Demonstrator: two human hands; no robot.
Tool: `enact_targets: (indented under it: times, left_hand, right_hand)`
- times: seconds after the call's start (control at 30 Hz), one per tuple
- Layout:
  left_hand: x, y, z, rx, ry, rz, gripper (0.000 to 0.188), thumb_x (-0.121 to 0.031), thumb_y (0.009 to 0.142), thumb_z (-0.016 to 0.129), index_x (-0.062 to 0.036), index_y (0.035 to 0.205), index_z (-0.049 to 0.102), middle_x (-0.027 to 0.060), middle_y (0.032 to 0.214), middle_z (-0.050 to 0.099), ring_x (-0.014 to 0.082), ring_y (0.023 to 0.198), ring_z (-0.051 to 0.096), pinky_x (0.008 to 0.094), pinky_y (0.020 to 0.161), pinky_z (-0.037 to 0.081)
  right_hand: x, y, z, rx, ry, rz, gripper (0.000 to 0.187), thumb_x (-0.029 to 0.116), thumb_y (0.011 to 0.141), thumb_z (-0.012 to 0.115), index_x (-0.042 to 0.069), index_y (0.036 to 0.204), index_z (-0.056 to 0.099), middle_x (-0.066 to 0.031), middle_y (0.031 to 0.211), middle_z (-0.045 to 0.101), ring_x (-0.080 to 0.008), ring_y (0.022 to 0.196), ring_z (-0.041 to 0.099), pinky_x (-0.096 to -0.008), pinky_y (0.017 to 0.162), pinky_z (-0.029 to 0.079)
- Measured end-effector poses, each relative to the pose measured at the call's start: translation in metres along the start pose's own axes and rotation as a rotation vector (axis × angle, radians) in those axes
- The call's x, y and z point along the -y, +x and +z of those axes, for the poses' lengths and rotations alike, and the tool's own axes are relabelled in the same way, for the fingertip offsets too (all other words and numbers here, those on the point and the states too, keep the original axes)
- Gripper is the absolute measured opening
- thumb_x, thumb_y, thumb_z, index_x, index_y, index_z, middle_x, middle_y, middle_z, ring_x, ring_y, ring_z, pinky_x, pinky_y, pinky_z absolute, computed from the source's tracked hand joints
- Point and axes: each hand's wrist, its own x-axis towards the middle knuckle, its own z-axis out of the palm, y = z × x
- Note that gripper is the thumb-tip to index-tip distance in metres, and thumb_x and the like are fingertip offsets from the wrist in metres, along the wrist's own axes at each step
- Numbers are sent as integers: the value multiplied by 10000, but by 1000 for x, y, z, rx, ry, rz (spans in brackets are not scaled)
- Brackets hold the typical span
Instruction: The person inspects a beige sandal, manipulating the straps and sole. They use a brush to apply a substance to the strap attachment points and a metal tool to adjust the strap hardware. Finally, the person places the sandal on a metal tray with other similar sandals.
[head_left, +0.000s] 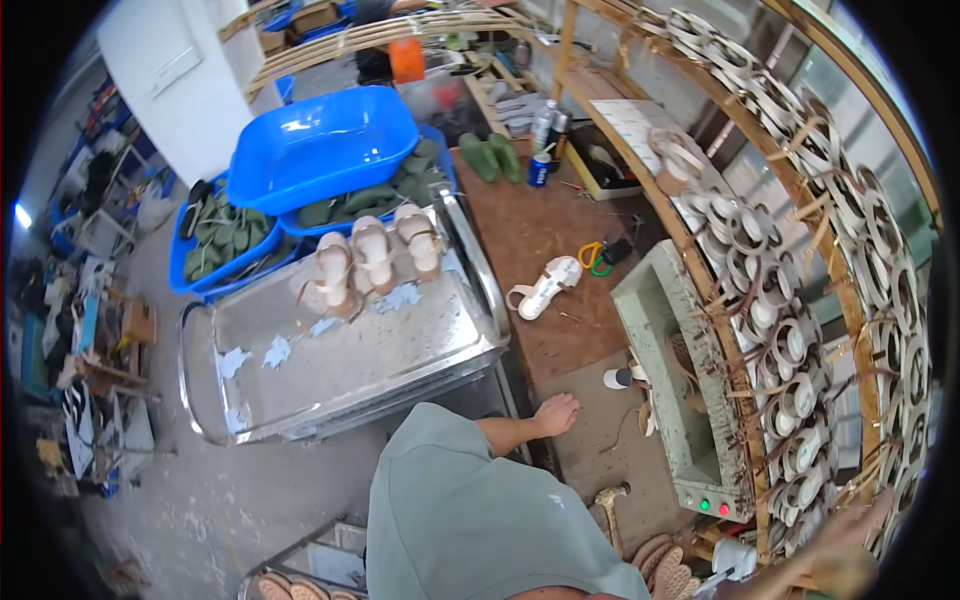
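My left hand (557, 414) rests on the near edge of the brown bench, its fingers bent with the tips slightly apart and nothing visible in them. Blurred by motion, my right hand (868, 525) is at the lower right, close to the rack of sandals; whether it holds anything does not show. On the bench (490, 230) lies a white strappy sandal (545, 290), beside yellow-and-green-handled scissors (596, 258). A hammer (608, 510) lies nearer me, left of a grey-green machine trough (690, 390) with coloured buttons. Several beige heeled sandals (373, 258) stand on a metal cart (350, 350).
Blue tubs (320, 140) with dark green pieces sit behind the cart. Wooden racks (790, 230) of sandals line the right side. Cans (540, 165) and a pair of green shoe forms (490, 157) stand at the bench's far end. Soles (668, 570) lie at the bottom.
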Motion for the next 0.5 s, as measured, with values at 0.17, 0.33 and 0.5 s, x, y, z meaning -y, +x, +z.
enact_targets:
  times: [0.17,0.33,0.5]
  left_hand:
    - [13,-42,-18,-85,-89,-75,155,-149,847,515,-56,969,535,143,939,498,339,911,523,412,790,447]
    - [58,-141,-29,79,-69,-592,243,-203,874,432,-39,967,586,200,1002,583,387,951,560,458,810,461]
    - [144,-304,-23,884,380,-516,357,-376,788,564,-99,981,683,235,1081,607,374,1039,584,434,878,474]
  right_hand:
    - [219,-142,84,859,1166,458,304,112,855,598,-23,1125,566,-128,1012,619,-215,924,581,-330,844,449]
    - [329,-272,90,1518,1581,276,319,155,873,610,-19,1137,569,-70,914,635,-122,820,576,-270,750,476]
    - [333,-343,97,1904,1389,292,393,193,844,646,-40,1148,557,-122,923,660,-151,841,612,-282,763,492]
